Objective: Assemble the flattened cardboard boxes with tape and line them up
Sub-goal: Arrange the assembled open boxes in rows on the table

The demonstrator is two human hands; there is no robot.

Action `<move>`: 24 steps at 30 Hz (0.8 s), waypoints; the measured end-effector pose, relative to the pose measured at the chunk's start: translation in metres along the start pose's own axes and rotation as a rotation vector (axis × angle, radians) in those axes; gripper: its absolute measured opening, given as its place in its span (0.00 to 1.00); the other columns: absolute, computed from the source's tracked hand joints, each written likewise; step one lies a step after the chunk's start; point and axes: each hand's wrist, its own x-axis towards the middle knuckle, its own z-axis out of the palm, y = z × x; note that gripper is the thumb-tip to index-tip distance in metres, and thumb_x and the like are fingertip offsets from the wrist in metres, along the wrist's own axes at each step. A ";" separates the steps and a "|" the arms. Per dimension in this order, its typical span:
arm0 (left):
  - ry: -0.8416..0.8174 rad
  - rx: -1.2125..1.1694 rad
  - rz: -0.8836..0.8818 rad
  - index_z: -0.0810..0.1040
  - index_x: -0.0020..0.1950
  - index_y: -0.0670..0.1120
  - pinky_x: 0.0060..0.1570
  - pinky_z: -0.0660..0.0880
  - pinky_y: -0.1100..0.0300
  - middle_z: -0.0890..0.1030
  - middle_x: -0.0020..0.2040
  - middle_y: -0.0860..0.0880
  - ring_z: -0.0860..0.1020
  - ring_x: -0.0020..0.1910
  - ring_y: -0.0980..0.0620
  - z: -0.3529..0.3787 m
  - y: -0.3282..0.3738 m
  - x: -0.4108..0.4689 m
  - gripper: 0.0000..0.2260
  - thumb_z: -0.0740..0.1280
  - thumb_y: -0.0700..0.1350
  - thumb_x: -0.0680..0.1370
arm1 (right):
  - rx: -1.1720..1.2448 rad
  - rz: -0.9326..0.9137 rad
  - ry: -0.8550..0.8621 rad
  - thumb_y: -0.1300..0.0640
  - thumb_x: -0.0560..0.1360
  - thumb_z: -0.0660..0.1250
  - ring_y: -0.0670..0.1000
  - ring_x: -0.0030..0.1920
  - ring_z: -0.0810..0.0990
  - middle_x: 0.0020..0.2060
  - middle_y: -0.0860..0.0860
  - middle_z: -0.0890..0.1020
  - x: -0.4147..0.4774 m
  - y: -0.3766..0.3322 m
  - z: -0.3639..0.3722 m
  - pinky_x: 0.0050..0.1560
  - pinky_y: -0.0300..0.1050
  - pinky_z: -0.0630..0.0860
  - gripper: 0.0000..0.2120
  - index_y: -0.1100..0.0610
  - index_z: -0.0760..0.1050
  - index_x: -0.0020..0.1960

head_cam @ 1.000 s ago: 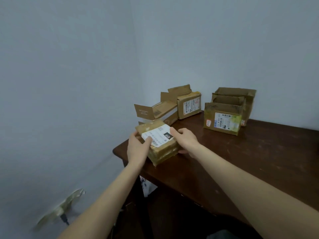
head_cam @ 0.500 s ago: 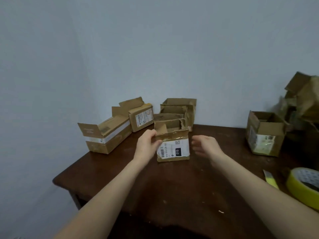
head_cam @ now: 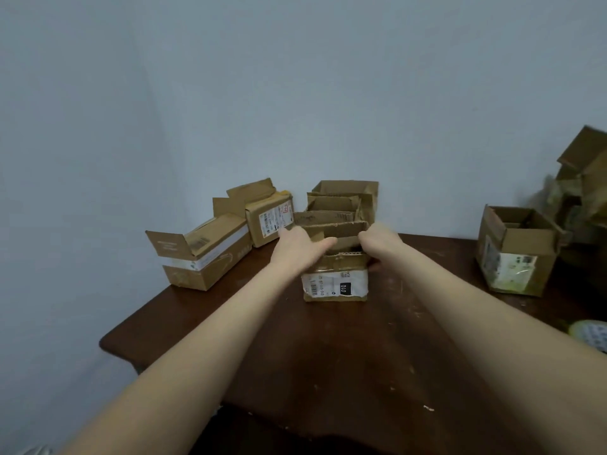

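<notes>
Two bare forearms reach forward from the bottom edge over a dark brown wooden worktop (head_cam: 345, 356), scuffed with pale marks. At the right edge, near the right forearm, part of a yellow tape roll (head_cam: 591, 334) lies on the wood.

Further in, at the middle of the worktop, stands a small cardboard box (head_cam: 335, 285) with its top open. A white shipping label on its near face carries a black patch reading "010".

The left hand (head_cam: 297, 246) grips the box at its upper left. Its thumb lies across the near flap and its fingers go down the outside of the left wall. The right hand (head_cam: 377, 243) grips the upper right corner, its fingers curled over the rim and a fingertip showing low on the right wall.

Directly behind and touching or just beside this box, a file of open boxes (head_cam: 341, 205) runs back toward the wall.

To the left, a long box (head_cam: 203, 261) lies with one end flap open. Behind it, a squarer labelled box (head_cam: 269, 220) sits tilted.

Well apart to the right stands an open box (head_cam: 515, 254) with a pale, worn label. Beyond it, at the frame's edge, is a blurred heap of cardboard (head_cam: 583, 178).

A pale blue-grey wall (head_cam: 295, 93) closes the back.
</notes>
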 end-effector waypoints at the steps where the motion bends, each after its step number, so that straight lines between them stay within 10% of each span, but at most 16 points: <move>1: -0.068 0.050 -0.049 0.78 0.58 0.38 0.50 0.78 0.51 0.77 0.58 0.38 0.78 0.53 0.43 0.000 0.007 0.009 0.39 0.66 0.70 0.64 | 0.007 -0.003 0.002 0.62 0.79 0.55 0.63 0.44 0.82 0.46 0.62 0.80 -0.001 0.002 0.001 0.45 0.58 0.82 0.09 0.63 0.72 0.47; 5: -0.139 0.245 -0.053 0.75 0.58 0.38 0.55 0.76 0.53 0.77 0.57 0.42 0.76 0.56 0.44 0.000 0.019 0.025 0.22 0.70 0.54 0.74 | 0.084 -0.005 0.003 0.62 0.79 0.54 0.62 0.42 0.83 0.47 0.61 0.80 -0.002 0.011 -0.001 0.44 0.57 0.82 0.10 0.63 0.73 0.51; 10: -0.073 -0.442 -0.298 0.73 0.45 0.39 0.36 0.80 0.54 0.80 0.46 0.39 0.82 0.42 0.43 -0.011 -0.012 0.026 0.05 0.66 0.31 0.75 | 0.396 0.073 -0.025 0.66 0.79 0.56 0.55 0.41 0.79 0.46 0.58 0.77 0.000 0.021 -0.008 0.35 0.49 0.81 0.07 0.62 0.71 0.47; 13: 0.008 -0.802 -0.409 0.76 0.54 0.38 0.25 0.78 0.62 0.78 0.42 0.44 0.78 0.36 0.51 -0.011 -0.029 0.020 0.07 0.64 0.32 0.77 | 0.540 0.113 -0.046 0.66 0.79 0.57 0.53 0.41 0.79 0.46 0.57 0.79 0.004 0.021 -0.002 0.27 0.44 0.79 0.07 0.60 0.72 0.44; 19: -0.022 -1.288 -0.390 0.73 0.65 0.44 0.58 0.75 0.51 0.80 0.56 0.43 0.78 0.55 0.47 -0.003 -0.040 0.024 0.14 0.58 0.47 0.82 | 0.691 0.150 -0.108 0.46 0.79 0.61 0.56 0.52 0.81 0.56 0.56 0.79 0.019 0.012 0.029 0.39 0.49 0.83 0.19 0.60 0.71 0.62; 24: 0.022 -1.279 -0.389 0.70 0.68 0.42 0.60 0.73 0.52 0.79 0.51 0.45 0.77 0.53 0.47 0.005 -0.045 0.036 0.18 0.53 0.50 0.84 | 0.671 0.147 -0.047 0.43 0.79 0.61 0.55 0.50 0.80 0.57 0.55 0.77 0.032 0.008 0.043 0.40 0.46 0.82 0.21 0.59 0.71 0.62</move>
